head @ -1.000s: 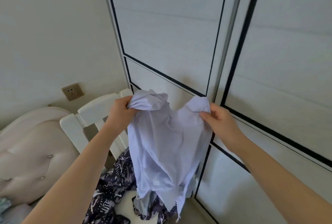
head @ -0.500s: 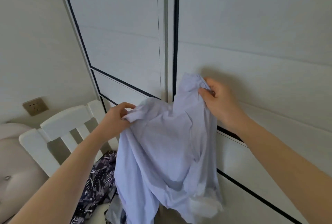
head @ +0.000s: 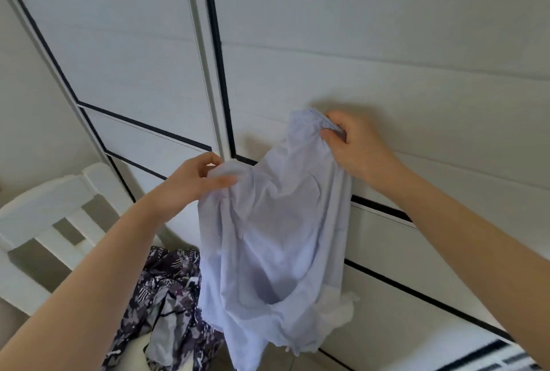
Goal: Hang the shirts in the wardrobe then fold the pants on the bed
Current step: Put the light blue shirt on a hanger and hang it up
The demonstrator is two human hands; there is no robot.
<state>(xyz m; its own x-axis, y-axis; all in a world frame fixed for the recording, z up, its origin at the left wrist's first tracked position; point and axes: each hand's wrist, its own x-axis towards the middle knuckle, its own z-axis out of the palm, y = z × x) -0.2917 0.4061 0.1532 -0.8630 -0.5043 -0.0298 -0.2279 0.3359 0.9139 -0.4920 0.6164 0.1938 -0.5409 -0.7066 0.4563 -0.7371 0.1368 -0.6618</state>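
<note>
While the pale blue shirt [head: 273, 236] hangs crumpled in the air, you hold it up by its top edge with both hands. Your right hand [head: 354, 147] pinches a bunched part of that edge between thumb and curled fingers, at the cloth's highest point and close to the wardrobe [head: 372, 52] door. Your left hand [head: 190, 183] sits lower and to the left, gripping another gathered fold, with the thumb laid across the front of the fabric and the fingers curled behind it. Between the two hands the top edge slopes up toward the right, and the rest of the shirt drops below them in loose folds, its ragged lower hem near the bottom of the view. Whether it touches anything down there cannot be told. Behind the shirt stand the white wardrobe doors with dark trim lines, closed, their meeting seam just left of the cloth. To the lower left a dark patterned garment [head: 169, 287] lies heaped on a white slatted chair [head: 50, 209], partly behind the shirt.
</note>
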